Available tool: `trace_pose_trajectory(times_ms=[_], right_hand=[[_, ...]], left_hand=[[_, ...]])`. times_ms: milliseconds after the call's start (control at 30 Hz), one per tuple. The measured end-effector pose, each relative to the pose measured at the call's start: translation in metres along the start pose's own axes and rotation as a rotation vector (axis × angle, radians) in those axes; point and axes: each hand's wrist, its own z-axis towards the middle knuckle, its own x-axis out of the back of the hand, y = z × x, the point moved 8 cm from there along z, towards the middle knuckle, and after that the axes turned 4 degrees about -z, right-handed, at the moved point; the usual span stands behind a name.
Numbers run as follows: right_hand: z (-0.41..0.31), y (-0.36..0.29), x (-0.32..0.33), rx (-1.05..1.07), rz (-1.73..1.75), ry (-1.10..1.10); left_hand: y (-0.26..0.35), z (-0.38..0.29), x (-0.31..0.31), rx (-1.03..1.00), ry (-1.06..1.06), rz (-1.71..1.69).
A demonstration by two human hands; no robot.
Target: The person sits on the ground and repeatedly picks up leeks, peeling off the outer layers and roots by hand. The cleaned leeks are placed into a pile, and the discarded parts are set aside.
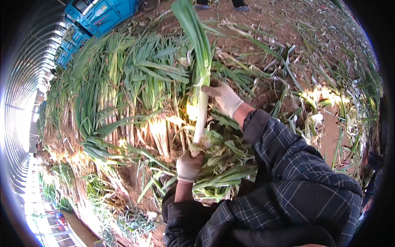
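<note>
A large green onion [202,108] stands nearly upright in front of me, its white shank below and its broad green leaves above. My left hand [189,168], in a pale work glove, grips it at the root end. Higher up, the gloved fingers of my right hand [223,96] are on the shank, just under where the green begins. Loose outer leaves [213,139] hang beside the root end, partly covering it. Beneath both hands lies a heap of stripped green leaves [225,179].
Rows of bundled green onions [114,80] lie to the left, roots towards me. Leaf scraps litter the soil [334,132] on the right. A blue vehicle [101,15] stands at the far left, under an arched roof [21,80]. Another person's feet [240,8] show at the top.
</note>
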Motion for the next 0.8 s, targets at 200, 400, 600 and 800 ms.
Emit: trace_pose_trajectory(times_ms=[200,400,600,800], right_hand=[[0.008,0.009,0.023,-0.049,-0.1,0.259],[0.006,0.008,0.013,-0.105,0.002,0.061],[0.003,-0.012,-0.005,0.029,-0.094,-0.118],[-0.001,-0.014,-0.011,0.13,-0.096,-0.155]], left_hand=[[0.012,0.004,0.012,0.122,0.004,0.375],[0.015,0.004,0.024,0.091,0.038,0.528],[0.015,0.001,0.04,0.079,0.13,0.62],[0.02,-0.002,0.045,0.093,0.164,0.58]])
